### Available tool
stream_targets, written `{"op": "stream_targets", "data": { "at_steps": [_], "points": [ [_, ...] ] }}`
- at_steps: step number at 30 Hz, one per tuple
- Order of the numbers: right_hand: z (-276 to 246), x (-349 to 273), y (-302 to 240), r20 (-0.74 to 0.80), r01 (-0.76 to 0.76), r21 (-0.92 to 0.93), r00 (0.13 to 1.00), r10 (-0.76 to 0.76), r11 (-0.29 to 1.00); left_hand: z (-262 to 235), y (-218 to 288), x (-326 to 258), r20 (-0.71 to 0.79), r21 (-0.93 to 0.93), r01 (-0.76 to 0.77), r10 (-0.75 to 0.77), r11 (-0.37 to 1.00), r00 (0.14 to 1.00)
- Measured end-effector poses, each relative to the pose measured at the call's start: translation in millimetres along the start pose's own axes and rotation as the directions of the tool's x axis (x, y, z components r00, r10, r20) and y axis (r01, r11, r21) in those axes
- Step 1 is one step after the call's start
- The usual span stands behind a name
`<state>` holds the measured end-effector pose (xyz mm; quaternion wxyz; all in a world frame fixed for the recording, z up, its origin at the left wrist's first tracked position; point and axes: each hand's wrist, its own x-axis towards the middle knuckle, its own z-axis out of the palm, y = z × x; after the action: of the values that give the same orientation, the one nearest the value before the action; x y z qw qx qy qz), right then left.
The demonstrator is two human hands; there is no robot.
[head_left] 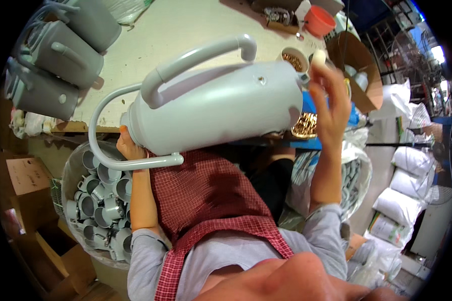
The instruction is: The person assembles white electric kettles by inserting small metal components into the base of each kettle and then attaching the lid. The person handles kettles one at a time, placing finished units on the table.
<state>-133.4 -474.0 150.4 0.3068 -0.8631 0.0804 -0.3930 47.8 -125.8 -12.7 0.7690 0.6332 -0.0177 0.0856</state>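
A big grey plastic can (pixel 221 110) lies on its side in front of me, above my red checked apron. It has a thick top handle (pixel 201 55) and a thin looped handle (pixel 110 150). My left hand (pixel 129 146) grips the can from below at its narrow end, mostly hidden by the body. My right hand (pixel 331 98) is raised at the can's wide end, beside its small spout. Its fingertips pinch a small pale cap (pixel 318 57).
Three finished grey cans (pixel 60 55) lie on the pale table (pixel 150 30) at upper left. A basket of several grey cups (pixel 100 200) stands at lower left beside cardboard boxes (pixel 25 175). A bowl of brass screws (pixel 294 60), an orange cup (pixel 319 20) and white sacks (pixel 412 165) are to the right.
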Motion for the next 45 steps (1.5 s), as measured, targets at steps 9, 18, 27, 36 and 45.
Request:
{"op": "stream_targets", "data": {
  "at_steps": [9, 18, 27, 36, 45],
  "points": [
    [49, 39, 5, 0.406, -0.261, 0.519, 0.913, 0.034, 0.814, 0, 18, 9, 0.084, 0.078, -0.091, 0.084, 0.993, 0.993],
    [49, 32, 15, 0.414, -0.266, 0.498, 0.909, 0.044, 0.825, -3, 29, 17, 0.102, 0.099, -0.128, 0.118, 0.987, 0.988],
    [44, 36, 6, 0.485, -0.354, 0.486, 0.87, 0.091, 0.799, -11, 21, 20, 0.146, 0.113, -0.11, 0.093, 0.987, 0.985],
    [42, 32, 4, 0.345, 0.003, 0.236, 0.935, -0.087, 0.972, 3, 27, 6, 0.015, 0.059, -0.162, 0.161, 0.985, 0.987],
    [53, 18, 10, 0.163, 0.151, 0.09, 0.973, -0.164, 0.984, -29, 4, 22, 0.047, -0.093, -0.082, 0.087, 0.992, 0.995]
  ]
}}
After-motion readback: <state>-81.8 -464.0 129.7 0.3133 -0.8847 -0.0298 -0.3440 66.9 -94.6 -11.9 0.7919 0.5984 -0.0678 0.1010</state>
